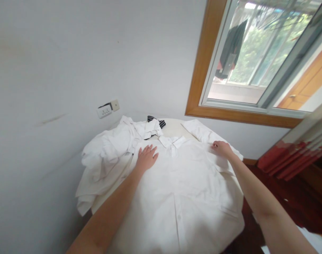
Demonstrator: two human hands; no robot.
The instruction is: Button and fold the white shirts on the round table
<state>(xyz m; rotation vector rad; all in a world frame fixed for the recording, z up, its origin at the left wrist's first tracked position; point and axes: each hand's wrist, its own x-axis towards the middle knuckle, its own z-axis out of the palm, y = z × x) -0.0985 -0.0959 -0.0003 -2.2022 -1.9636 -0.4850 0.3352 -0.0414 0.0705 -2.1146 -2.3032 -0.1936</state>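
We have the wall (57, 70) beyond all the fingers and the window (203, 97) past the right ones. Below, the bench (174, 126) shows a pale, bare strip between the two hands, just beyond their fingers; its near edge is out of our sight.

The shirt (192, 176) lies on it, spread under and between both sets of fingers, its lower end cut off by the bottom of the view. We judge it light, soft and limp, apt to wrinkle but hardly fragile; the shoulder seams look the best hold, with the collar (173, 141) — between the fingers, a little beyond — probably stiffer.

Left of the left fingers sits a white pile (108, 144); we cannot count its garments. Just beyond the right fingers lies a sleeve (199, 131), though white on white hides what it joins.

Our left hand (147, 157) rests flat, fingers spread wide on the cloth. Our right hand (222, 148) has its fingers curled at the cloth — pinching or merely touching, we cannot tell.

Past the left fingers lies a striped cloth (162, 123), partly covered by white fabric.
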